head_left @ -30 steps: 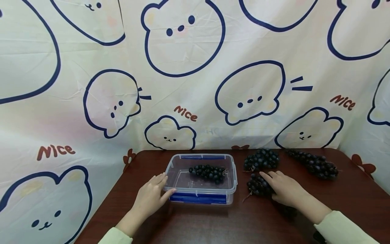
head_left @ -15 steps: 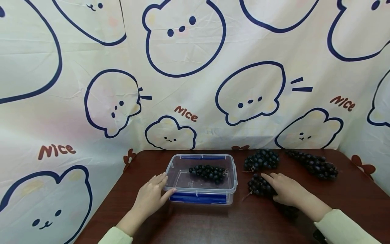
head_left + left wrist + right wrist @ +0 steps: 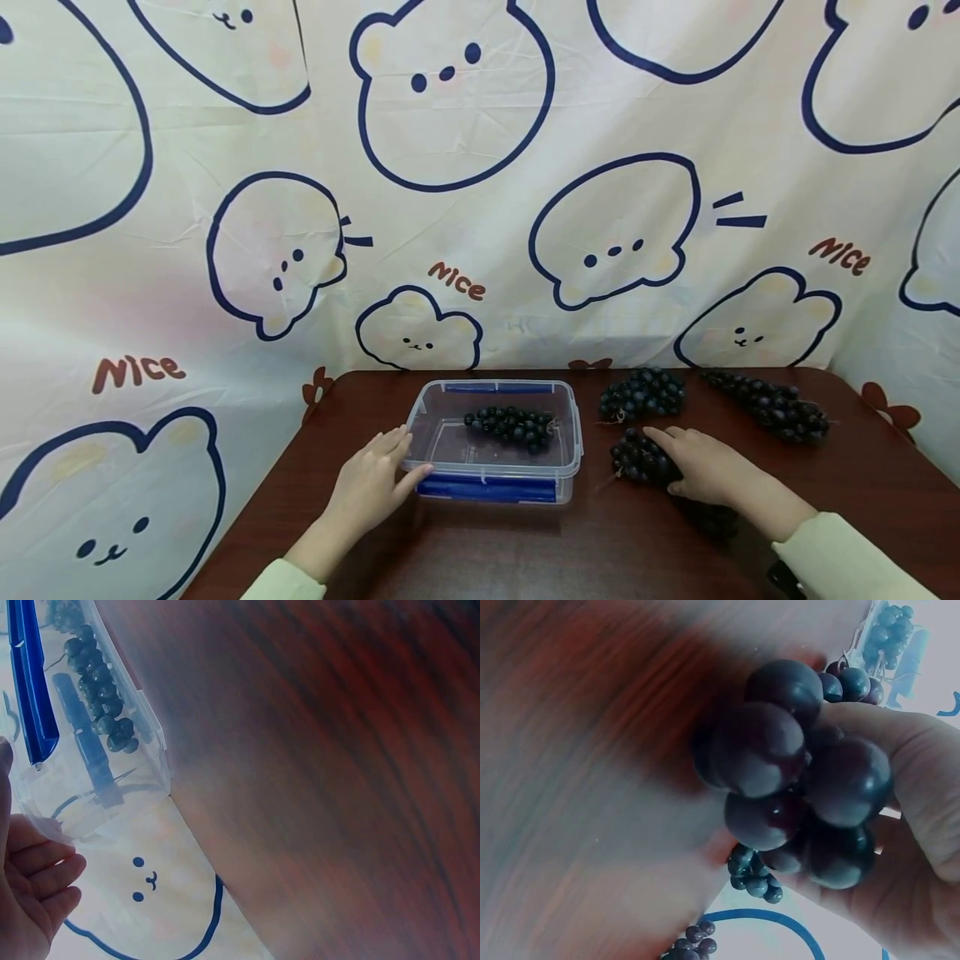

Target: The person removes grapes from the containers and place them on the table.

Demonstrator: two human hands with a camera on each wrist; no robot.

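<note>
My right hand grips a bunch of dark grapes from above, right of a clear plastic box with blue clips. In the right wrist view, large grapes hang out between thumb and fingers of that hand. My left hand rests against the box's left front corner, thumb at the front and fingers along the left side. Loosely bent fingers of the left hand show beside the box's end in the left wrist view. Another bunch of grapes lies inside the box.
Behind the right hand lies another grape bunch. A longer bunch sits at the back right of the brown table. Some black object shows partly beside the right sleeve. A cartoon-printed cloth hangs behind the table.
My right hand and the gripped grapes have shifted very slightly right and nearer. The left hand and the box stay where they were.
</note>
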